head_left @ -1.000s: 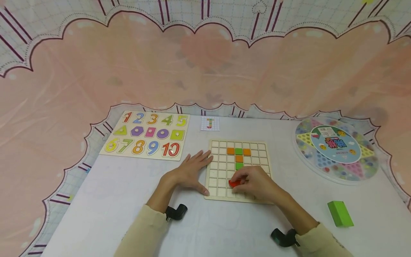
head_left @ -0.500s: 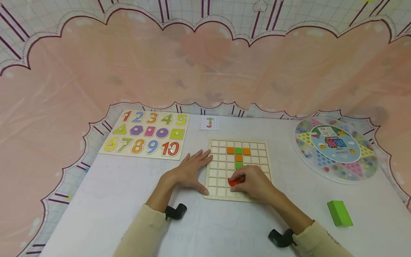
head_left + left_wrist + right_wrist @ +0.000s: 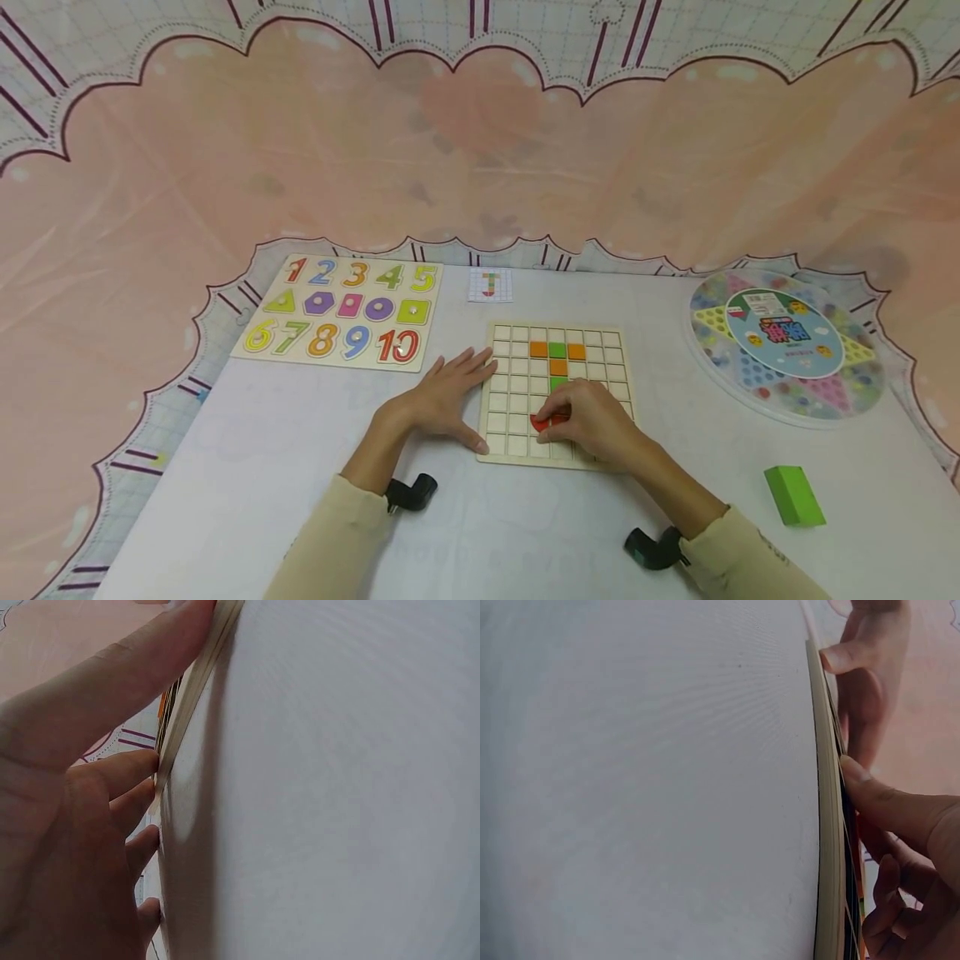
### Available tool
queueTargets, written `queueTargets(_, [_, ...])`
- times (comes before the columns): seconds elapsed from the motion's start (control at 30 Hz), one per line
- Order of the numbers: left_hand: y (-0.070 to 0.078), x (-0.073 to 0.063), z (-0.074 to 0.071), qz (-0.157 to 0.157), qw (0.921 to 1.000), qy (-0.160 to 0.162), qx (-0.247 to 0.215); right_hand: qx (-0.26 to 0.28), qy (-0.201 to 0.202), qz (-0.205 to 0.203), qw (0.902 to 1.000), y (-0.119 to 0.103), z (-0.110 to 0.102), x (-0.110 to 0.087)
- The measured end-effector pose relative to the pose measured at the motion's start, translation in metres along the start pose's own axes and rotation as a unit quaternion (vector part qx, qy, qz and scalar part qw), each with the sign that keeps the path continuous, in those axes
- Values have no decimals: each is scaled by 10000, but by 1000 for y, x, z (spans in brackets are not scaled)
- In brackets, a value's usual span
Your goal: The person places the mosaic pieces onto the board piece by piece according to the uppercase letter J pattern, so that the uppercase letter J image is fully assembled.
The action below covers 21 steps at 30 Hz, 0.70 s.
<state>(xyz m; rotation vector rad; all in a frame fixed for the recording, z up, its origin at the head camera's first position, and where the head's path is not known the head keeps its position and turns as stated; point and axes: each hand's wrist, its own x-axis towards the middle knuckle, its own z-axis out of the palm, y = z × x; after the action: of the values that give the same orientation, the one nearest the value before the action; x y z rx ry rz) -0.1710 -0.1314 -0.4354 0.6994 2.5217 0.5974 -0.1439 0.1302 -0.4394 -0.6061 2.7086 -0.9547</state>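
A wooden grid board (image 3: 497,421) lies on the table in the head view. Orange tiles (image 3: 538,350) and green tiles (image 3: 557,350) form a T shape in its upper cells. My right hand (image 3: 600,421) pinches a red tile with a rounded edge (image 3: 537,423) between thumb and index finger, low on the grid. Another red tile (image 3: 558,421) shows between those fingers, partly hidden. My left hand (image 3: 442,404) rests against the board's left edge, fingers spread and thumb at the lower corner. The left wrist view shows those fingertips touching the board's rim (image 3: 187,705).
A number puzzle board (image 3: 337,312) lies at the back left. Behind the grid board is a small card (image 3: 491,286) printed with a J pattern. A round game board (image 3: 787,342) sits at the back right, with a green block (image 3: 795,496) nearer the front.
My right hand has shifted slightly left with the rounded red tile, and more of the second red tile now shows beside it. The left hand stays in place on the board.
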Motion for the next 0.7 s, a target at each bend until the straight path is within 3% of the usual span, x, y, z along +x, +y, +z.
queueTargets(0.37, [0,-1,-1,12,10000,15,-70,-143,51,-227,9996,1,-5,-3])
queueTargets(0.7, [-1,-1,0,-10,10000,14,-40,-177,60,-144,9997,0,-3,-5])
